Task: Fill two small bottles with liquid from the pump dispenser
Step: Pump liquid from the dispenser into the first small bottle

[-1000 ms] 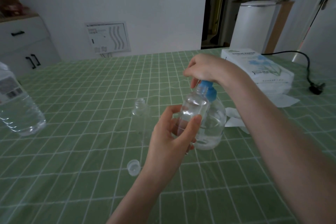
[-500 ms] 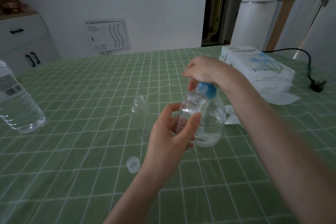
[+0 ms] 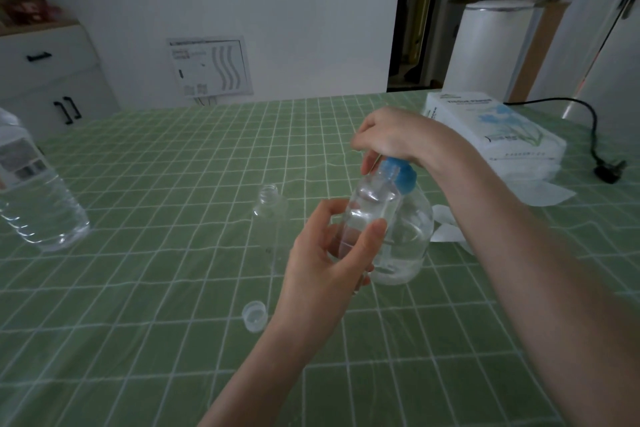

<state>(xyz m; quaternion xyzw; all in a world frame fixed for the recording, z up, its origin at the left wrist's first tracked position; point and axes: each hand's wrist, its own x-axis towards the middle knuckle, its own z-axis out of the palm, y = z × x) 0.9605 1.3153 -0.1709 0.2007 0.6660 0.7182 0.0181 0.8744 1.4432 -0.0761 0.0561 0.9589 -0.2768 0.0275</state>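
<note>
My left hand [image 3: 325, 263] grips a small clear bottle [image 3: 370, 208] and holds its mouth right under the blue pump nozzle. The clear pump dispenser [image 3: 412, 236] with a blue head [image 3: 401, 175] stands on the table just behind it, partly filled with clear liquid. My right hand [image 3: 391, 139] rests on top of the pump head, fingers curled down over it. A second small clear bottle [image 3: 270, 208] stands uncapped on the table to the left of my left hand. A small clear cap [image 3: 254, 315] lies on the cloth near my left wrist.
A large water bottle [image 3: 34, 198] stands at the left edge of the green checked tablecloth [image 3: 156, 184]. A white tissue pack [image 3: 491, 132] and loose tissues [image 3: 540, 191] lie at the back right, with a black cable and plug [image 3: 607, 170] beyond them.
My right hand has shifted slightly on the pump head, and the blue head appears to have gone down and come back up. My left hand keeps the small bottle at the nozzle.
</note>
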